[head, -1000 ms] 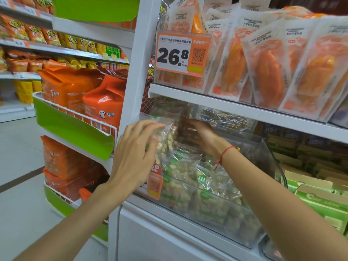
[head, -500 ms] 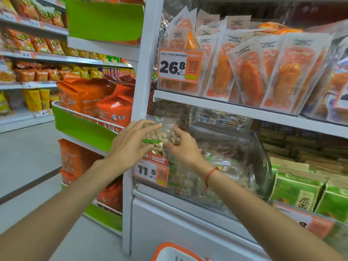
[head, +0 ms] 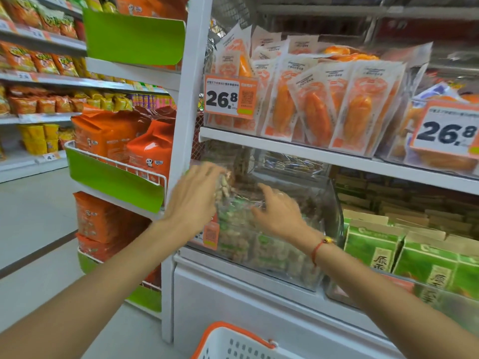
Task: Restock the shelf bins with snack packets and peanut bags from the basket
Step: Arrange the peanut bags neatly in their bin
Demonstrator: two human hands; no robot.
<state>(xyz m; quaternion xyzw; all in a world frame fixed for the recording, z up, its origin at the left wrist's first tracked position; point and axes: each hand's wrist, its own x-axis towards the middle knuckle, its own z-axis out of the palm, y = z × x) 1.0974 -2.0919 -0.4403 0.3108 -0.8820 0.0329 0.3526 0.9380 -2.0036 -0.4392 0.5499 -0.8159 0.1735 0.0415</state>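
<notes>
My left hand (head: 193,203) has lifted the peanut bag (head: 225,186) higher over the clear bin (head: 321,244), fingers clamped on it; right hand (head: 278,215), fingers spread, has pulled nearer. Basket (head: 233,343) waits below.

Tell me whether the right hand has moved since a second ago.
Yes. The right hand has pulled back out of the clear bin toward its front edge, nearer the peanut bag.

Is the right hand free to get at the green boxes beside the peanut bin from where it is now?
Probably yes. The right hand hovers open over the clear bin, and the green boxes stand just past the bin's side wall with open tops and nothing in front.
</notes>
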